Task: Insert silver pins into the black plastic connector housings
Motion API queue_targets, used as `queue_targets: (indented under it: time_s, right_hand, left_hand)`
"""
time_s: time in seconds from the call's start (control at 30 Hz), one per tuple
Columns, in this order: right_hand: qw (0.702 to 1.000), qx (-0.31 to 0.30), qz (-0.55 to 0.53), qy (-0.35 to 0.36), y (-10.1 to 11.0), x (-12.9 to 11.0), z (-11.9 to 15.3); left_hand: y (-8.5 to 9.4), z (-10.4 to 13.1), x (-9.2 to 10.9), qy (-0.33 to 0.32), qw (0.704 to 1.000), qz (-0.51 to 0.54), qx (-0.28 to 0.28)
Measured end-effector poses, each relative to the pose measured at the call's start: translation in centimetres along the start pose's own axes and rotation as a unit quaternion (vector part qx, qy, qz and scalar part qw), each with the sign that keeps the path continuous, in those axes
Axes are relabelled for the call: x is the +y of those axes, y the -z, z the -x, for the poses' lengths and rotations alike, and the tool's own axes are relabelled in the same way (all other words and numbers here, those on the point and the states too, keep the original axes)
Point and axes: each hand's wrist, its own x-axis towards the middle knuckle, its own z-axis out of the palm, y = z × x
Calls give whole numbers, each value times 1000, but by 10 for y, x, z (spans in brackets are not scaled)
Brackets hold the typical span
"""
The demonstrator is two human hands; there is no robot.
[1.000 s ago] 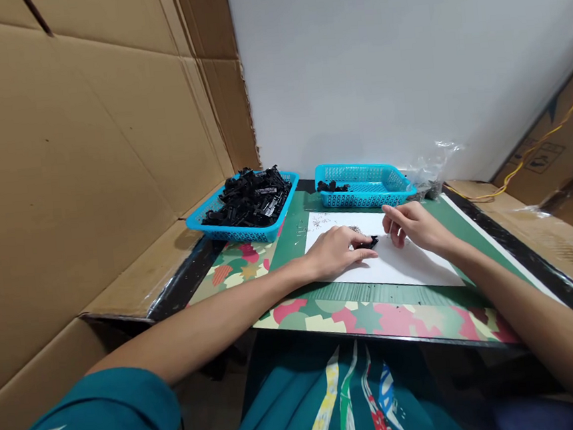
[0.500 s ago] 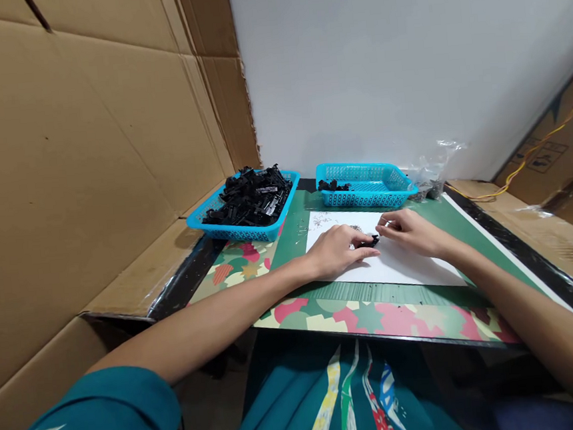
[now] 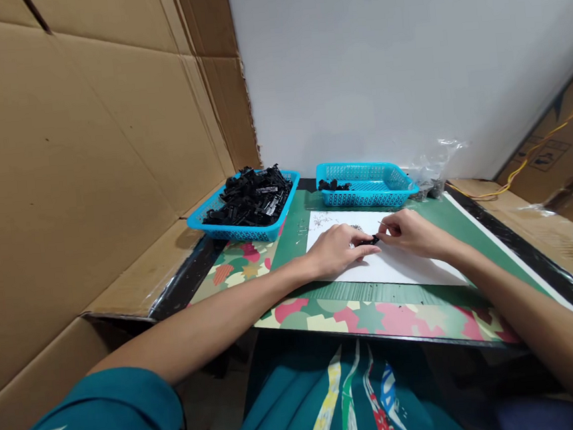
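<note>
Over a white sheet (image 3: 396,267) on the table, my left hand (image 3: 337,251) grips a small black plastic part (image 3: 373,239) between thumb and fingers. My right hand (image 3: 408,233) is closed at the right end of that part, its fingertips pinched together. A thin, light, pin-like tool (image 3: 383,224) sticks out from the right fingers; its exact kind is too small to tell. Behind the left hand lies a little heap of tiny dark pieces (image 3: 356,227). More tiny pieces (image 3: 320,221) are scattered at the sheet's far left corner.
A blue basket (image 3: 248,233) heaped with black plastic parts (image 3: 252,194) stands at the back left. A second blue basket (image 3: 365,199) holds a few black parts. Beside it sits a clear plastic bag (image 3: 431,179). Cardboard (image 3: 108,123) walls the left side.
My right hand has moved slightly left and in, so its fingertips now meet the black part's end. The left hand stays nearly still, holding the part.
</note>
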Motion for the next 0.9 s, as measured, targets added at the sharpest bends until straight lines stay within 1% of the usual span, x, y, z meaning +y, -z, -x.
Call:
queue_targets:
  time_s: [0.33,0.47,0.67,0.8,0.9]
  right_hand:
    - [997,55,-24,38,-5,2,2]
    - [996,68,-22,51,-8,4,2]
    - [996,56,9,75,-9,0,1]
    - [997,29,24,65,-3,-4,1]
    - [998,5,15,56,3,0,2]
  left_hand:
    - [0,0,2,8,999,42,1]
    - [-1,-1,2,18,999,46,-8]
    - [-1,-1,0,17,999,41,-16]
    - [0,-1,0,24,998,50,-22]
    - [0,-1,0,18,1000,21,-13]
